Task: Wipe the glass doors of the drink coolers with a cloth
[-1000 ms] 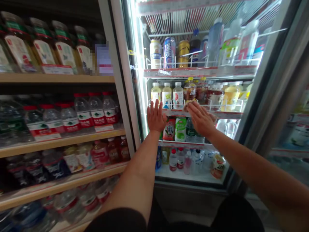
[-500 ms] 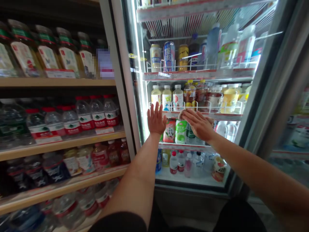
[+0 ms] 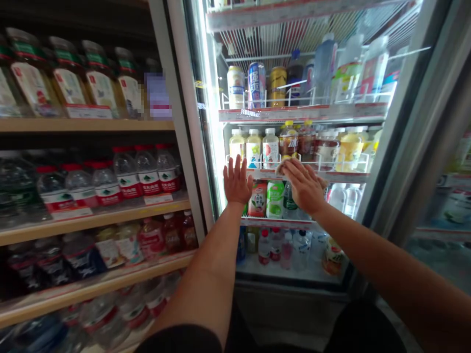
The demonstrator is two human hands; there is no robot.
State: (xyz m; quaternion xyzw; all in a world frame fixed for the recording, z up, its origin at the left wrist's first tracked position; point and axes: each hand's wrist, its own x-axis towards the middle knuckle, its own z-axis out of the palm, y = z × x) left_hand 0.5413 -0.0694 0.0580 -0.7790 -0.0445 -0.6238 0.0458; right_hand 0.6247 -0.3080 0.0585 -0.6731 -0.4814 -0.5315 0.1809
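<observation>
At the lit fridge's glass door (image 3: 279, 118), I have my left hand (image 3: 237, 182) raised, fingers spread apart; my right hand (image 3: 304, 189) lies over a pale cloth (image 3: 282, 166), fingers together, though whether they grip I cannot tell.

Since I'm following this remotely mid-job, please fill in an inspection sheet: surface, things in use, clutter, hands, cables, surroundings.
Surface: glass door of a lit drinks cooler; reflections visible.
Things in use: pale cloth, mostly hidden.
Clutter: cans and bottles on racks behind the glass.
Hands: left hand spread, apparently against the glass; right hand laid over the cloth, fingers extended.
Cables: nothing seen.
Surroundings: wooden-edged shelves of bottles, left of the cooler.
</observation>
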